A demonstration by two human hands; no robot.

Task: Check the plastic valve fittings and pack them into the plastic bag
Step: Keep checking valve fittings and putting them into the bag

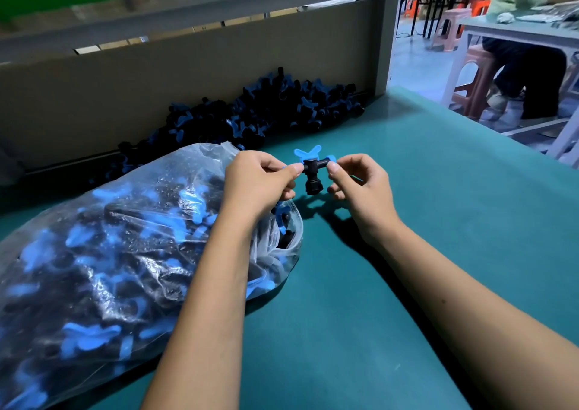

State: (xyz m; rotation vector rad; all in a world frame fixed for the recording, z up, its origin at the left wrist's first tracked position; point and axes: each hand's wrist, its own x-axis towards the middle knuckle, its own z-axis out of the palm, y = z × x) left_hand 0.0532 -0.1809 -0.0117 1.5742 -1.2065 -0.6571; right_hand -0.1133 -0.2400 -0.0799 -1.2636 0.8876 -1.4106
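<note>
Both hands hold one black valve fitting [312,171] with blue butterfly handles just above the green table [423,221]. My left hand [260,182] pinches its left end and my right hand [357,180] pinches its right end. The fitting's black threaded end points down. A clear plastic bag [119,259], lying on its side at the left, is full of black and blue fittings; its mouth sits under my left wrist. A loose pile of fittings [266,111] lies against the back wall beyond my hands.
A beige board and a grey frame post [387,33] close the table's back. The table's right edge runs diagonally from the post to the right. Beyond it a seated person [532,33] works at another table with pink stools [476,80].
</note>
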